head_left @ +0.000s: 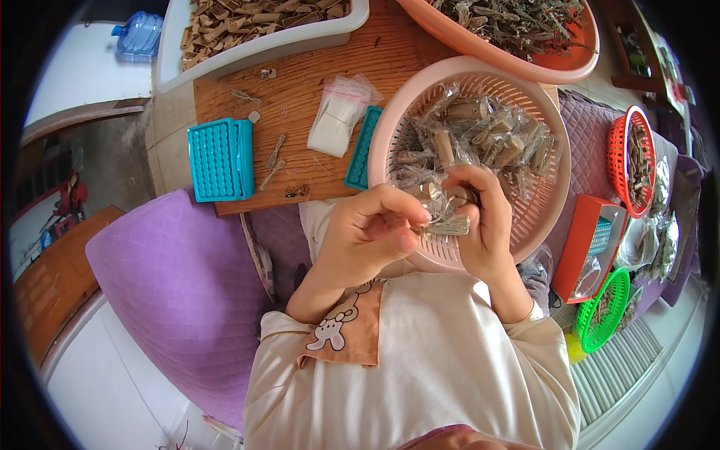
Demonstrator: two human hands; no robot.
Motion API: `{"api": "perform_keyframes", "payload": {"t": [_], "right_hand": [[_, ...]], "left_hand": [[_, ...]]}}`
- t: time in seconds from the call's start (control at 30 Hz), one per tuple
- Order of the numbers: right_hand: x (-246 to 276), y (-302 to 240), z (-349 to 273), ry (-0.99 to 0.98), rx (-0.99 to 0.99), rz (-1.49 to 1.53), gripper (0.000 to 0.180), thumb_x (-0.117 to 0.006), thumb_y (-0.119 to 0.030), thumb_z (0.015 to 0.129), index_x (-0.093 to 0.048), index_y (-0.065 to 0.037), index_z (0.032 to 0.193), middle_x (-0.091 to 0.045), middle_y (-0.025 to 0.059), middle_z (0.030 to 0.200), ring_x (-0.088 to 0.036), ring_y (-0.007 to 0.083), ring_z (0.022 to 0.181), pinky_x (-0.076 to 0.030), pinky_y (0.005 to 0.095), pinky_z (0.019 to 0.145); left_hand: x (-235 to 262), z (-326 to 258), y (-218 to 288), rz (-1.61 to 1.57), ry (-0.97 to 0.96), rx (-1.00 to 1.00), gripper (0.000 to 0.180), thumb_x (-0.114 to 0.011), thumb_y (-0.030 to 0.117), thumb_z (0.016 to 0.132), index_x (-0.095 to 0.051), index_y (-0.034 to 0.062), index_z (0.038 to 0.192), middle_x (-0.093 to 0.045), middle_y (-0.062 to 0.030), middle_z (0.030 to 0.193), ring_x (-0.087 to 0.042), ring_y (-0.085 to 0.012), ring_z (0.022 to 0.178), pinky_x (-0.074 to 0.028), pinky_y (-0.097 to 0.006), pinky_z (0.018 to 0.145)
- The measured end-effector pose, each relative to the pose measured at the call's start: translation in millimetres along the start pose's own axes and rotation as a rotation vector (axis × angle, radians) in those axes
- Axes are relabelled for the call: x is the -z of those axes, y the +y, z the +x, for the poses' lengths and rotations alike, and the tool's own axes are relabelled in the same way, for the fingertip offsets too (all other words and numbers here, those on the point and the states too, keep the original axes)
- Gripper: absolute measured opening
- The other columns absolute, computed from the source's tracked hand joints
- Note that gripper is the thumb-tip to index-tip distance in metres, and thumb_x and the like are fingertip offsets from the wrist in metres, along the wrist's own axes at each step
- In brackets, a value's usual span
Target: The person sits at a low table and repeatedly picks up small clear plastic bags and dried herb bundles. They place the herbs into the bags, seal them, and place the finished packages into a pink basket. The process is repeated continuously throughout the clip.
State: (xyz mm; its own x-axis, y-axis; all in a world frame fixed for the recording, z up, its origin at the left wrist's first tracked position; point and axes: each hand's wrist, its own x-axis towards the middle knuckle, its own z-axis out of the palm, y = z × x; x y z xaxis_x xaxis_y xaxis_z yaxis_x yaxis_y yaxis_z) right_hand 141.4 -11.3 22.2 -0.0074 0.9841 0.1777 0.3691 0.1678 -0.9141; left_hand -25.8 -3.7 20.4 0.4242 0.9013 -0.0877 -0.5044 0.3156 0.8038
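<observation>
Both of my hands are in front of my chest, over the near rim of a pink round basket (395,135). Between them is a small clear plastic bag (448,225) with a pale dried herb bundle in it. My left hand (360,236) is closed, thumb and forefinger pinching the bag's left end. My right hand (486,221) curls its fingers around the other side of it. Some of the bag is hidden behind the fingers. Inside the basket lie several similar clear packets (491,131) holding brown pieces and dried herbs.
On the wooden table (296,90) lie a stack of clear zip bags (335,116), teal trays (221,160) and loose herb sprigs (275,151). A white tub (360,22) of brown pieces and an orange basin (581,64) of dried herbs stand behind. Red (616,150) and green baskets (615,319) are right.
</observation>
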Motion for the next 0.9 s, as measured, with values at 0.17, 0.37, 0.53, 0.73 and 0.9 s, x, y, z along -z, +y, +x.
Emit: {"api": "perform_keyframes", "payload": {"t": [0.17,0.37,0.53,0.73,0.9], "right_hand": [[8,0,2,-0.131,0.064,-0.133,0.033,-0.054,-0.032,0.084,-0.056,0.000,0.086,-0.050,0.0098,0.072,-0.049,0.0240,0.065,-0.041,0.0320,0.058],[11,-3,8,-0.203,0.053,-0.055,0.033,-0.052,-0.032,0.086,-0.057,0.001,0.084,-0.050,0.0091,0.069,-0.049,0.0238,0.064,-0.040,0.0311,0.058],[9,-6,15,-0.264,-0.135,0.155,0.026,-0.050,-0.022,0.088,-0.056,0.003,0.094,-0.052,0.0090,0.078,-0.051,0.0219,0.066,-0.043,0.0311,0.063],[1,-8,10,-0.247,-0.342,0.366,0.024,-0.053,-0.007,0.085,-0.049,0.003,0.106,-0.055,0.0095,0.087,-0.054,0.0125,0.068,-0.045,0.0247,0.063],[3,0,5,-0.261,-0.491,0.670,0.026,-0.059,-0.007,0.083,-0.048,0.003,0.104,-0.058,0.0076,0.091,-0.056,0.0083,0.075,-0.046,0.0205,0.064]], "left_hand": [[6,-1,10,0.041,0.027,-0.005,0.023,-0.063,0.014,0.081,-0.054,-0.0017,0.095,-0.058,-0.0075,0.090,-0.055,-0.0080,0.081,-0.043,-0.020,0.070],[11,-3,15,0.205,-0.005,0.000,0.020,-0.064,0.009,0.079,-0.055,-0.0009,0.094,-0.061,-0.0070,0.084,-0.059,-0.0098,0.080,-0.046,-0.021,0.066],[4,-1,16,0.630,0.063,0.035,0.018,-0.068,0.007,0.073,-0.058,0.0022,0.088,-0.063,-0.0057,0.078,-0.060,-0.0105,0.067,-0.046,-0.021,0.057],[-4,4,6,0.872,0.105,-0.168,0.018,-0.068,0.008,0.072,-0.059,0.0056,0.087,-0.060,-0.0038,0.075,-0.056,-0.0140,0.060,-0.046,-0.023,0.052],[-5,4,-1,1.020,0.197,-0.340,0.019,-0.069,0.012,0.071,-0.059,0.0068,0.087,-0.059,-0.0023,0.073,-0.051,-0.0136,0.056,-0.043,-0.026,0.049]]}}
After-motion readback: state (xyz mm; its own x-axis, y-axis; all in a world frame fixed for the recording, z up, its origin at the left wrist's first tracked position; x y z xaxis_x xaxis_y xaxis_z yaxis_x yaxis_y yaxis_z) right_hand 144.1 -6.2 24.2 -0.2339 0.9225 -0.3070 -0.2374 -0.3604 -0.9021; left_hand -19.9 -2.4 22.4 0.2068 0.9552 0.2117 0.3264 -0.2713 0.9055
